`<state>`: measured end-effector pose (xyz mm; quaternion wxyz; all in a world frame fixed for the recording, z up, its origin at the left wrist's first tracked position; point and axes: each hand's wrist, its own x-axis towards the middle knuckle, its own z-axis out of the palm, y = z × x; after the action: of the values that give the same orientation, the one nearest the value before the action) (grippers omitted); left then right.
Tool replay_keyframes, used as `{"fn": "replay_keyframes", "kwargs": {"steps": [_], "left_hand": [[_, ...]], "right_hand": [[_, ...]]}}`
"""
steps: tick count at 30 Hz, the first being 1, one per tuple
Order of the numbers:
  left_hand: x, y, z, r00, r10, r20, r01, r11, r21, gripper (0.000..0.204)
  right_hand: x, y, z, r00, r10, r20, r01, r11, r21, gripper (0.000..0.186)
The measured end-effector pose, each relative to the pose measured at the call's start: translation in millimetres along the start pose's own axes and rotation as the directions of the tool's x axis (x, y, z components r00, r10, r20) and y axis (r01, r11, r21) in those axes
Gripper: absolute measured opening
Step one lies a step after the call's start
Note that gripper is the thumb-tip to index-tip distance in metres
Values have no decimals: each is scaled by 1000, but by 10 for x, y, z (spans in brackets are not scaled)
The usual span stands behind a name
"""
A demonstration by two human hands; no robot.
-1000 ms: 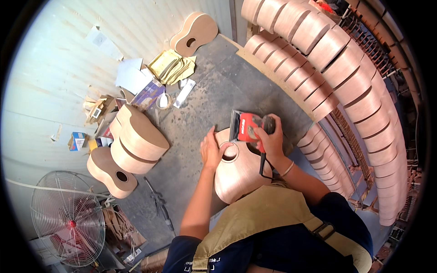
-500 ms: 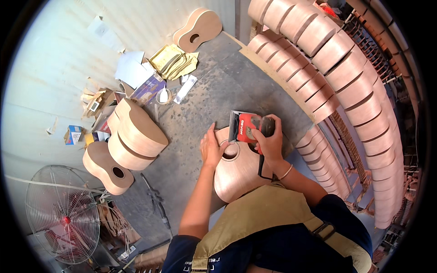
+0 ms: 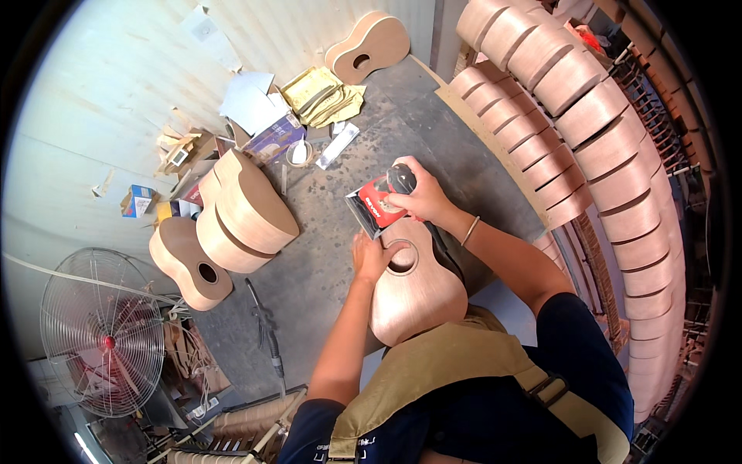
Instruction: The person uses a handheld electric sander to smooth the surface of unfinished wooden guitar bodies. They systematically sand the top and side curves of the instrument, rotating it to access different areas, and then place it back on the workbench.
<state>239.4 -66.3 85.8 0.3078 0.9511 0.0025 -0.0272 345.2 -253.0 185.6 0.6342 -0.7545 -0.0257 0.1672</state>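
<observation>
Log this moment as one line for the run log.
left hand: on guitar body by soundhole | right hand: gripping red sander | workbench left: more guitar bodies

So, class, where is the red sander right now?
In the head view, near the centre: the red sander is in the right hand, at the far end of the guitar body.

A workshop; dusty grey bench [image 3: 325, 203], red power sander [image 3: 377, 199] and long rows of wooden instrument bodies [image 3: 621, 187] show it.
</observation>
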Motion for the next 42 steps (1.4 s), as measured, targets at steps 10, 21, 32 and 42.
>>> {"fn": "replay_keyframes", "kwargs": {"steps": [10,21,32,42], "left_hand": [[-12,26,-40,978,209,2,-209,978,-7,69],[5,37,-32,976,217,-1,-217,976,18,68],[11,47,-41,979,205,6,-205,979,14,70],[27,-52,8,979,201,2,-201,979,10,66]], "right_hand": [[-804,407,-308,807,301,-508,33,836,547,60],[-1299,355,-129,737,372,-564,72,786,614,57],[-1606,358,-362,848,316,-425,-91,878,471,57],[-1503,167,-351,922,215,-323,-131,956,263,61]]}}
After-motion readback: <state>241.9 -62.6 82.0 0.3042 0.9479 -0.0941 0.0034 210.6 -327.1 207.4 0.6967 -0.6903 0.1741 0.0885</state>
